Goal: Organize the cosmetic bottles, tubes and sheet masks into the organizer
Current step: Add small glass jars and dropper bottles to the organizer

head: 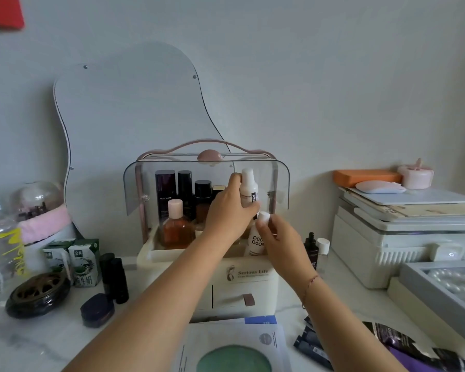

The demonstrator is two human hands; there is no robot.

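A cream organizer (253, 275) with clear swung-open doors and a pink handle stands mid-table. Inside stand several dark bottles (185, 189) and an amber bottle with a pink cap (176, 228). My left hand (227, 213) grips a tall white bottle (248, 187) in the right part of the upper shelf. My right hand (278, 238) holds a shorter white bottle (257, 241) at the shelf's front right edge. Sheet masks (234, 345) lie in front of the organizer. Dark sachets and a purple tube (403, 353) lie at the lower right.
Left of the organizer are two black tubes (116, 275), a dark round jar (97, 310), milk cartons (83, 261), a black incense holder (38, 294) and a water bottle (0, 242). To the right stand a dropper bottle (311, 248), a small clear bottle (323, 251), white boxes (387, 237) and a pearl tray (454, 285). A mirror leans behind.
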